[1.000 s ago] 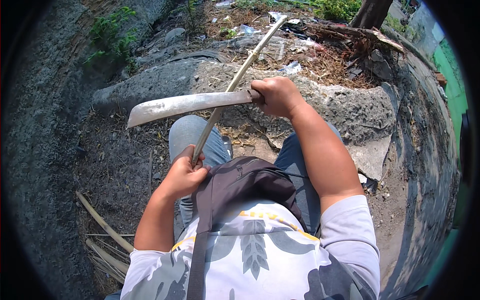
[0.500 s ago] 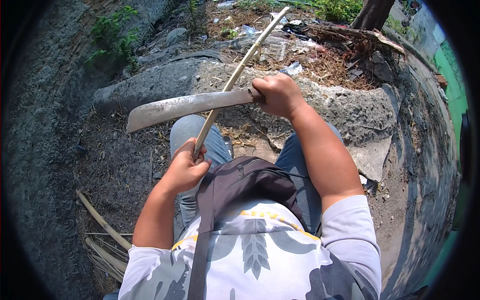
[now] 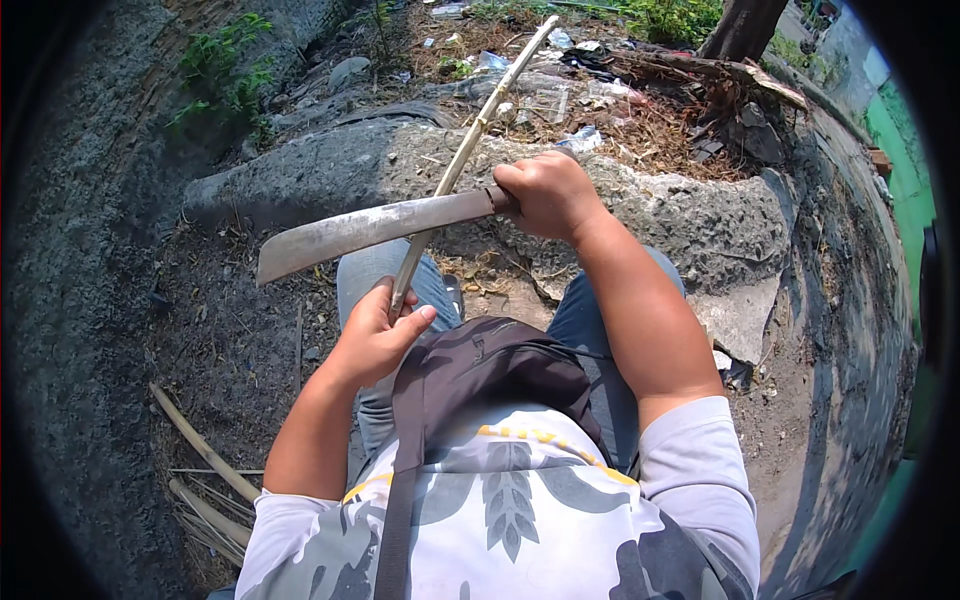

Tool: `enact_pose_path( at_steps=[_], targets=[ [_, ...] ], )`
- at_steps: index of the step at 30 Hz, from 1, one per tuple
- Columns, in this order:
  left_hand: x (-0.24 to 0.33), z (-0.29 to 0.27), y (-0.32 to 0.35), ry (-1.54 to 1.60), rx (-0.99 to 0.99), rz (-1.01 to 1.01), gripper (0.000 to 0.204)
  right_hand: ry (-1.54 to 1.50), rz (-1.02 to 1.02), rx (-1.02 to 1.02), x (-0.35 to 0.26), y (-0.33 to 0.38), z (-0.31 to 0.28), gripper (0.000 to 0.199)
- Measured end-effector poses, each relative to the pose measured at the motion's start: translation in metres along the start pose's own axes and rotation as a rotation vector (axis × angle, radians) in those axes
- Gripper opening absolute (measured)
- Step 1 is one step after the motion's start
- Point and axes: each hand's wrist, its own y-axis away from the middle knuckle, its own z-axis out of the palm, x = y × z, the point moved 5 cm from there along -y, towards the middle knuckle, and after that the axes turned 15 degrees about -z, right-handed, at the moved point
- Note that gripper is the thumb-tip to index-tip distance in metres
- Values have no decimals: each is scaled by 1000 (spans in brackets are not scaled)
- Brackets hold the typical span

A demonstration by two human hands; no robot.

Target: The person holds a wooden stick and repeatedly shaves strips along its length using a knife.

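My right hand (image 3: 550,192) is closed round the handle of a machete (image 3: 375,229), whose long worn blade points left. Most of the handle is hidden in the fist. Across and beneath the blade runs a pale bamboo strip (image 3: 470,135), slanting up and away to the right. Its near end is gripped by my left hand (image 3: 382,328), with the thumb lifted off to the side and the fingers wrapped round the strip. The blade crosses the strip a short way above my left hand.
A rough concrete slab (image 3: 640,205) lies beyond my knees. Long curved bamboo pieces (image 3: 205,445) rest on the ground at the left. Litter and dry brown leaves (image 3: 650,135) cover the far ground near a tree trunk (image 3: 740,30). A dark bag (image 3: 490,375) sits on my lap.
The machete has come slightly nearer along the strip, toward my left hand. The strip's far end has shifted a little to the left, and my left thumb has lifted outward.
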Motion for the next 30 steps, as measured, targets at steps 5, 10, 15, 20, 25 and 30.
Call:
enact_pose_path(
  at_steps=[5, 10, 15, 20, 25, 30],
  targets=[
    [-6, -8, 6, -25, -70, -21, 31, 30, 320, 37, 52, 31, -4, 12],
    [-19, -7, 3, 21, -31, -22, 34, 47, 399, 17, 38, 25, -9, 8],
    [-17, -5, -5, 108, -75, -57, 32, -9, -16, 19, 2, 8, 9, 16],
    [-27, -14, 9, 133, -85, -82, 32, 108, 261, 45, 38, 17, -2, 14],
    [-39, -15, 8, 54, -28, -60, 28, -19, 533, -34, 56, 35, 5, 11],
    [-34, -11, 4, 190, -86, -91, 25, -47, 295, -45, 36, 21, 18, 10]
  ],
)
